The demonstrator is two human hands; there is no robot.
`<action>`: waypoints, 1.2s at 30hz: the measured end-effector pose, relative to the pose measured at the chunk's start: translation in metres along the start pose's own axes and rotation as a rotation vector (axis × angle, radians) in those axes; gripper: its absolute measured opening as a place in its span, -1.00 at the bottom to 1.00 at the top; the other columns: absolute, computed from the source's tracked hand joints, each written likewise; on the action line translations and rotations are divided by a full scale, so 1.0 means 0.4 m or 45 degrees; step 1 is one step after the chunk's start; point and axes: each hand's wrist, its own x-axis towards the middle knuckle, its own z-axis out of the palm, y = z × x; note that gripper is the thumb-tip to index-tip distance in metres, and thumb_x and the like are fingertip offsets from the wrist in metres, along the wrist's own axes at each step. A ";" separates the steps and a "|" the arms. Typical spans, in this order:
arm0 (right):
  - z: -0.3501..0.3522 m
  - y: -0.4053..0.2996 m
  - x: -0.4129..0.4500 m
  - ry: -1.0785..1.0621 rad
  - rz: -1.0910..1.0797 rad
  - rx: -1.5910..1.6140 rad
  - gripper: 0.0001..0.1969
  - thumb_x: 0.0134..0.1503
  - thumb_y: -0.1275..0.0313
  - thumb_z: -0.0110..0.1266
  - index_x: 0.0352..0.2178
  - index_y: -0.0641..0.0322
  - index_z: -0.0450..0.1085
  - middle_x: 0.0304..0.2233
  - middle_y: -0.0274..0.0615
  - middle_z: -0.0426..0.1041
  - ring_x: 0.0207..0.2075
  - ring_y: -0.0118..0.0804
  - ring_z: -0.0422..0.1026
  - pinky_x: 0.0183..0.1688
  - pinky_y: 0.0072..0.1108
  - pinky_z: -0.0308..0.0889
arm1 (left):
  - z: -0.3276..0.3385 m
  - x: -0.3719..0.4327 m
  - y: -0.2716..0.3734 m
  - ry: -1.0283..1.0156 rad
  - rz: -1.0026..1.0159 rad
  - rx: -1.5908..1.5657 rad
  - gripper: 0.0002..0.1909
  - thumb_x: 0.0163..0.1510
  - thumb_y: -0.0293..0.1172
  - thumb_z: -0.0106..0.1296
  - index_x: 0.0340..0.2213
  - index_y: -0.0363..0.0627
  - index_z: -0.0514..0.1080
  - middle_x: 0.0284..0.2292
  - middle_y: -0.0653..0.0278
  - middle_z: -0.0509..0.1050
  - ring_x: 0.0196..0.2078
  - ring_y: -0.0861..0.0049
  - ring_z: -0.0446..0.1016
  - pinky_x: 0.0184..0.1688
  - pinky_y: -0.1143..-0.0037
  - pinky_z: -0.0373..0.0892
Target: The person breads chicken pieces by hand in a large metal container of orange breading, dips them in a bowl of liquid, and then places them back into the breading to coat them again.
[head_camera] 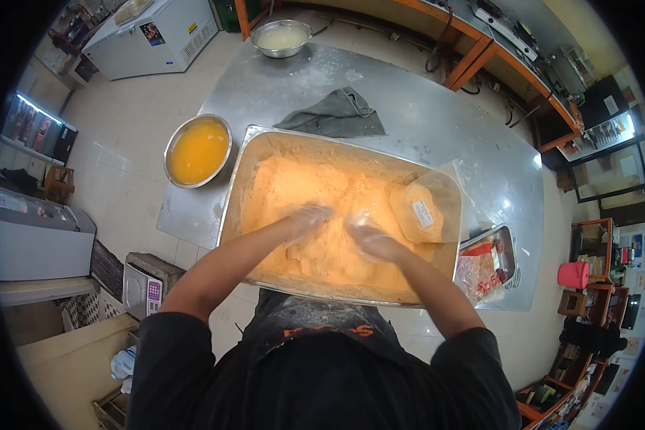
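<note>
A large rectangular metal tray (235,185) holds orange powder or crumbly mix (301,180), heaped unevenly. My left hand (309,220), in a thin clear plastic glove, is down in the mix near the middle. Close to its right, my right hand (371,236), gloved likewise, touches the mix too. Both hands are blurred, and their fingertips are partly hidden, so their grip does not show. At the tray's right end lies a clear plastic bag (419,212) of orange powder with a white label.
The tray rests on a steel table (408,123). Left of it stands a metal bowl of orange liquid (200,152). A grey cloth (336,114) lies behind it, and a bowl of pale contents (282,38) farther off. A smaller tray (508,252) with plastic packaging is at right.
</note>
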 end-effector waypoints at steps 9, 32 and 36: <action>0.057 -0.028 -0.104 -0.050 0.155 0.859 -0.29 0.20 -0.11 -0.26 0.14 0.28 0.15 0.12 -0.09 0.25 0.15 -0.23 0.18 0.17 -0.45 0.06 | 0.036 -0.106 0.127 -0.446 -0.646 0.374 -0.26 0.18 0.24 -0.42 0.03 -0.17 0.30 0.09 0.10 0.29 0.08 0.32 0.31 0.02 0.40 0.29; -0.050 -0.020 0.104 0.223 0.101 -0.229 -0.43 0.20 0.00 -0.27 -0.17 0.40 0.32 -0.12 -0.01 0.40 -0.12 -0.13 0.39 -0.07 -0.44 0.28 | 0.042 0.076 0.088 0.030 -0.038 0.904 -0.72 0.14 -0.35 -0.20 -0.14 -0.08 0.38 -0.24 0.12 0.48 -0.22 0.32 0.45 -0.17 0.42 0.37; 0.056 0.026 -0.022 0.414 -0.384 0.010 -0.39 0.22 -0.03 -0.35 -0.24 0.42 0.34 -0.23 0.13 0.44 -0.12 0.02 0.39 -0.07 -0.27 0.25 | -0.050 0.030 -0.097 -0.045 1.185 0.762 -0.69 0.09 -0.21 -0.10 -0.20 -0.08 0.45 -0.31 0.08 0.51 -0.23 0.20 0.48 -0.18 0.37 0.39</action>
